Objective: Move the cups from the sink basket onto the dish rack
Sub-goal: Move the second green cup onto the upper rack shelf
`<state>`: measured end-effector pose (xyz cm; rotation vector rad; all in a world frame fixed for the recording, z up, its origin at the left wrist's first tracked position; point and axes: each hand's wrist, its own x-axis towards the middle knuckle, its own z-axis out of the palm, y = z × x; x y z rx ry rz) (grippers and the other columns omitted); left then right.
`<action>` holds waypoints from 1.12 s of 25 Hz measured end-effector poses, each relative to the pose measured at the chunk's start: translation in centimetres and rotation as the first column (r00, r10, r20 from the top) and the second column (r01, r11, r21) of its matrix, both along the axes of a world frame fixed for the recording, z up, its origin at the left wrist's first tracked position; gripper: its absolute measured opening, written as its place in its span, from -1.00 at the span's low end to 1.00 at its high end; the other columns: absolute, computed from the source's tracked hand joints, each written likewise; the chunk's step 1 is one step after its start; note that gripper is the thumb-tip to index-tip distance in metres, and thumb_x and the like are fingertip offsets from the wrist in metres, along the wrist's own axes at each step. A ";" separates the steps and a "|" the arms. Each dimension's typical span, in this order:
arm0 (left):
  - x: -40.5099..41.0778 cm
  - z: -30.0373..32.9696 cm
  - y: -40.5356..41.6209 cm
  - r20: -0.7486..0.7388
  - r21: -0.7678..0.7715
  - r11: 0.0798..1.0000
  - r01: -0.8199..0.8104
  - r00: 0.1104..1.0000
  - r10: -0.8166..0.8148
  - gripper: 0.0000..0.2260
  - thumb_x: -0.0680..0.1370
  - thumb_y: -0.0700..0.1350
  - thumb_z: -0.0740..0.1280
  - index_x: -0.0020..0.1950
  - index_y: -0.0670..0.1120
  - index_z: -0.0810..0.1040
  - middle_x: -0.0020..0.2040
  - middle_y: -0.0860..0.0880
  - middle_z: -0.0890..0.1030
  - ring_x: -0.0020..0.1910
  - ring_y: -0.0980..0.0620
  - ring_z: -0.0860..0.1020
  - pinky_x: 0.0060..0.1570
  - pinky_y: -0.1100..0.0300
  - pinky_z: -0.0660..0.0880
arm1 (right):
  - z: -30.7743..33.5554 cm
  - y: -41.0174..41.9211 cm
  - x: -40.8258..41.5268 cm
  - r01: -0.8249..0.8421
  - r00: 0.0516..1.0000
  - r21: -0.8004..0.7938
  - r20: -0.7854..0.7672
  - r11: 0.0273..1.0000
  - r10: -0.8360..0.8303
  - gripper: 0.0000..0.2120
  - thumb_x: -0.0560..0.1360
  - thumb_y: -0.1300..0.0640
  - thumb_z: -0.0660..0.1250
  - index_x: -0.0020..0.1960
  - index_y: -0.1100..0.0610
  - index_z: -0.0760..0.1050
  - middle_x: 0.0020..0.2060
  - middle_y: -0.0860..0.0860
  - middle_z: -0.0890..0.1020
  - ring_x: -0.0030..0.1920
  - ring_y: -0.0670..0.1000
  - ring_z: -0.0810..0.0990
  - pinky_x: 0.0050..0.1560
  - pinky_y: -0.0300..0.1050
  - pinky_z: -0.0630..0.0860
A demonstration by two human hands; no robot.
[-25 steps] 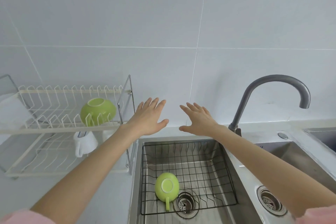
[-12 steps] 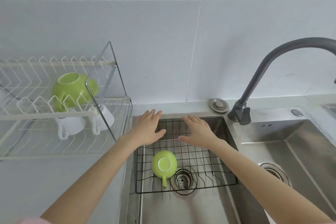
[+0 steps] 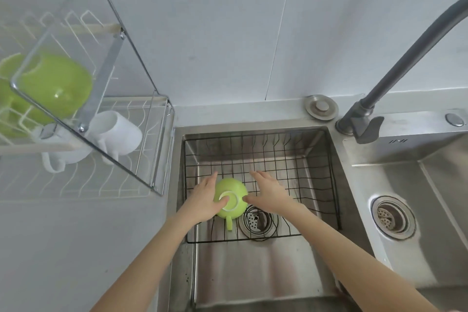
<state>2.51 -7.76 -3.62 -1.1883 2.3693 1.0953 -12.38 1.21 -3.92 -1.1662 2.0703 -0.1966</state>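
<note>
The upturned lime-green ceramic cup (image 3: 231, 197), handle (image 3: 229, 223) pointed at the near edge of the black wire sink basket (image 3: 326, 159), is flanked by two open hands, left (image 3: 205, 197) touching, right (image 3: 268, 195) just beside.

A black wire sink basket (image 3: 329, 175) is seated in the left steel basin (image 3: 253, 273), with one green cup (image 3: 231, 194) turned upside down on its grid. On the grey counter (image 3: 63, 248) to the left, a white dish rack (image 3: 131, 185) is loaded with two white mugs (image 3: 119, 134).
</note>
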 end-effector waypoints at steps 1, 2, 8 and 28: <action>0.0 -0.7 0.2 0.000 0.021 0.999 -0.026 1.000 0.026 -0.33 0.53 0.02 0.23 0.49 -0.13 -0.08 0.52 -0.14 0.07 0.48 -0.09 0.12 0.44 0.06 0.09 | -0.7 0.0 0.2 0.017 0.999 0.015 0.028 1.000 -0.018 -0.26 0.43 -0.05 0.33 0.49 0.08 0.06 0.49 0.07 0.20 0.45 0.13 0.22 0.43 0.07 0.20; 0.0 -1.4 0.3 0.006 0.044 0.998 -0.055 0.998 0.055 -0.33 0.52 0.01 0.23 0.49 -0.13 -0.07 0.52 -0.14 0.08 0.48 -0.10 0.12 0.44 0.05 0.09 | -1.3 0.0 0.3 0.035 0.998 0.029 0.059 0.999 -0.037 -0.26 0.43 -0.05 0.33 0.49 0.08 0.06 0.48 0.08 0.21 0.44 0.14 0.24 0.42 0.07 0.24; -0.4 -4.9 0.5 0.012 0.157 0.951 -0.267 0.963 0.269 -0.36 0.51 -0.02 0.26 0.45 -0.26 0.05 0.47 -0.21 0.20 0.44 -0.12 0.21 0.41 0.05 0.17 | -4.2 -0.5 0.5 0.177 0.952 0.101 0.233 0.979 -0.196 -0.28 0.44 0.00 0.33 0.48 0.12 0.08 0.43 0.13 0.28 0.41 0.14 0.29 0.35 -0.03 0.29; -2.1 -7.5 -0.6 0.037 0.228 0.885 -0.407 0.912 0.410 -0.43 0.49 -0.07 0.31 0.41 -0.18 0.17 0.36 -0.17 0.37 0.30 -0.14 0.38 0.17 0.10 0.36 | -7.7 -1.2 1.4 0.429 0.829 0.106 0.349 0.897 -0.437 -0.38 0.42 0.06 0.38 0.41 0.12 0.25 0.30 0.10 0.47 0.27 0.10 0.46 0.22 -0.14 0.40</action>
